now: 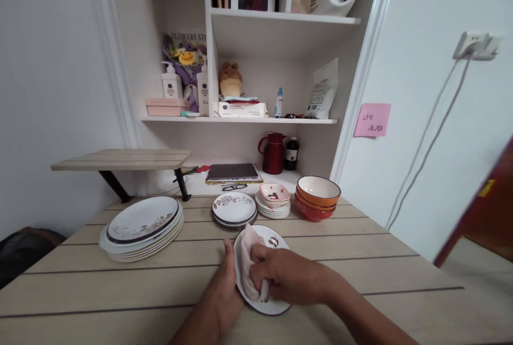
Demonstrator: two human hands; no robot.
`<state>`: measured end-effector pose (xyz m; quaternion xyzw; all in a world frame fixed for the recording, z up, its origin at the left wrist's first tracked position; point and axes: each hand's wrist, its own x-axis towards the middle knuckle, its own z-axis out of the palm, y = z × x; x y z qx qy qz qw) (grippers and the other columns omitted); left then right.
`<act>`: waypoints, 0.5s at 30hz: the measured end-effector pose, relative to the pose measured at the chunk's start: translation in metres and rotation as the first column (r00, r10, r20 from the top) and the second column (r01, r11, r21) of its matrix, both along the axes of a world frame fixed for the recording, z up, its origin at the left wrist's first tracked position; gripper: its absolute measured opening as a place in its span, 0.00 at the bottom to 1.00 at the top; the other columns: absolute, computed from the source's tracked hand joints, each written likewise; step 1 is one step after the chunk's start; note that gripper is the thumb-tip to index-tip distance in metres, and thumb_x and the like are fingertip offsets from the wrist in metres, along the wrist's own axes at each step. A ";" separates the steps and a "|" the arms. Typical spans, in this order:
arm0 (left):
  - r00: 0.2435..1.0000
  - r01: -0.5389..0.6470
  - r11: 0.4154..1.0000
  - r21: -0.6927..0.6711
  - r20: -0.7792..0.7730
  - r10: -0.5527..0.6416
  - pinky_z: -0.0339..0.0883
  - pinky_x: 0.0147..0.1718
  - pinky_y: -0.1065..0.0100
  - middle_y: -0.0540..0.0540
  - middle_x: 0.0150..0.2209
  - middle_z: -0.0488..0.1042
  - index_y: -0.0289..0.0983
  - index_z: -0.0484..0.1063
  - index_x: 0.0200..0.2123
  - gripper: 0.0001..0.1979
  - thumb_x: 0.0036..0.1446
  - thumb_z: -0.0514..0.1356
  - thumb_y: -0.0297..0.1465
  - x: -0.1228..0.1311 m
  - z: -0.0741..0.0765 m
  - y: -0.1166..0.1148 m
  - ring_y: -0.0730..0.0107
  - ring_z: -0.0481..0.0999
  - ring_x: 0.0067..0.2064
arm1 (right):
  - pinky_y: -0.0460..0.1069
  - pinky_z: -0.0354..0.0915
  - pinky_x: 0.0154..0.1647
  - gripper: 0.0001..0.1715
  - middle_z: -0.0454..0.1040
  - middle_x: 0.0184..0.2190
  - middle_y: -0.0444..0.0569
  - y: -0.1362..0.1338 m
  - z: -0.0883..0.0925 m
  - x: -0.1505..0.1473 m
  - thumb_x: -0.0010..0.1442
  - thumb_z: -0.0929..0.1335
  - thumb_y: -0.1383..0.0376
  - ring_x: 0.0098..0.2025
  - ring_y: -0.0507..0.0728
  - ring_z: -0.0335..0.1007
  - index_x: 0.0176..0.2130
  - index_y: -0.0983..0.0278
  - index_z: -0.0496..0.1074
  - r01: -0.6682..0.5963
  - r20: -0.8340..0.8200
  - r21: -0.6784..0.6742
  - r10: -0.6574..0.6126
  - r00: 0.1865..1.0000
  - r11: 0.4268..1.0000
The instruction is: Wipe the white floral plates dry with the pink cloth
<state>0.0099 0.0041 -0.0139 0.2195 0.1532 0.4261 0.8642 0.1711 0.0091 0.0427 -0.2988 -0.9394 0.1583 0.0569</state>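
A pale pink cloth is bunched in my right hand, whose fingers are closed on it. It presses against the face of a small white plate with a dark rim and a floral pattern. My left hand grips this plate by its left edge, thumb upward, with the other fingers mostly hidden. Just beyond it sits a short stack of matching floral plates. To the right of that stack, small white dishes are piled under a pink-patterned square bowl.
Large plates are stacked at the left, near a raised wooden stand. Orange and red bowls are nested at the back right. Behind the slatted table are a laptop, eyeglasses and a red jug.
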 end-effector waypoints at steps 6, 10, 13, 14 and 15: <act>0.999 0.015 1.000 -0.001 -0.044 -0.015 0.60 0.55 0.51 0.33 0.50 0.76 0.33 0.63 0.61 0.37 0.57 0.47 0.54 -0.002 -0.002 0.002 0.49 0.73 0.54 | 0.43 0.58 0.33 0.12 0.70 0.33 0.40 0.006 0.000 0.019 0.49 0.71 0.73 0.33 0.50 0.65 0.35 0.60 0.75 -0.028 0.049 -0.207 0.039 0.998 0.978; 0.998 0.010 1.000 -0.008 -0.064 -0.011 0.62 0.54 0.52 0.34 0.48 0.77 0.33 0.65 0.60 0.34 0.59 0.49 0.51 -0.005 -0.006 0.004 0.50 0.74 0.53 | 0.43 0.58 0.38 0.11 0.71 0.38 0.41 0.004 -0.015 -0.006 0.53 0.71 0.67 0.38 0.51 0.67 0.39 0.59 0.74 0.001 -0.121 -0.113 -0.015 0.993 0.994; 0.997 -0.036 0.999 -0.037 -0.064 0.034 0.62 0.54 0.54 0.35 0.47 0.78 0.34 0.66 0.59 0.33 0.59 0.48 0.51 -0.007 -0.005 0.006 0.51 0.75 0.52 | 0.44 0.56 0.39 0.07 0.71 0.40 0.43 0.003 -0.023 -0.021 0.56 0.68 0.66 0.41 0.52 0.67 0.38 0.59 0.72 0.090 -0.155 -0.004 -0.090 0.984 0.996; 0.997 -0.049 0.998 -0.051 -0.063 0.045 0.61 0.54 0.54 0.35 0.47 0.78 0.34 0.66 0.58 0.34 0.59 0.48 0.52 -0.007 -0.004 0.007 0.51 0.75 0.51 | 0.45 0.56 0.39 0.08 0.71 0.40 0.43 0.004 -0.025 -0.023 0.57 0.67 0.67 0.41 0.53 0.67 0.39 0.59 0.72 0.125 -0.153 0.031 -0.119 0.981 0.992; 0.996 -0.057 0.996 -0.067 -0.065 0.053 0.61 0.54 0.54 0.35 0.47 0.78 0.34 0.66 0.58 0.35 0.58 0.48 0.53 -0.007 -0.004 0.007 0.51 0.75 0.51 | 0.45 0.56 0.39 0.09 0.71 0.41 0.44 0.005 -0.026 -0.024 0.57 0.66 0.68 0.42 0.54 0.67 0.40 0.59 0.71 0.165 -0.154 0.062 -0.154 0.976 0.984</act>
